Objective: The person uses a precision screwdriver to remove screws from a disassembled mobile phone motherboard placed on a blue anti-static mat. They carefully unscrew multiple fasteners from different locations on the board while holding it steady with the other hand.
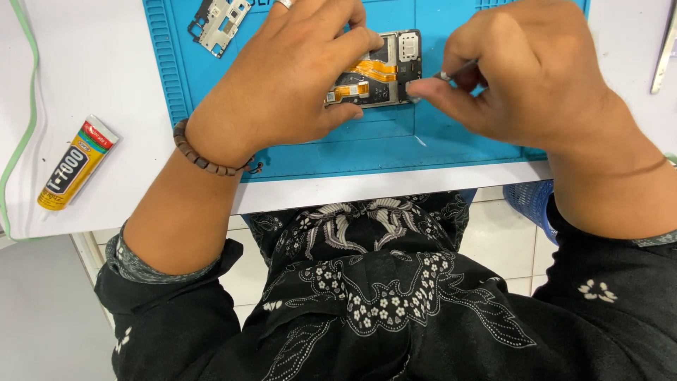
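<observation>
An opened phone [381,74] with orange flex cables and bare circuitry lies on a blue work mat [303,152]. My left hand [282,77] covers its left half and grips it by the edges, a beaded bracelet on the wrist. My right hand [522,70] pinches a thin metal tool [455,70], whose tip meets the phone's right edge. Much of the phone is hidden under my left hand.
A silver metal phone plate [218,25] lies at the mat's top left. A yellow glue tube [74,164] rests on the white table at left, near a green cable [25,106]. Metal tweezers [664,49] lie at the right edge. A blue basket [529,201] stands below the table.
</observation>
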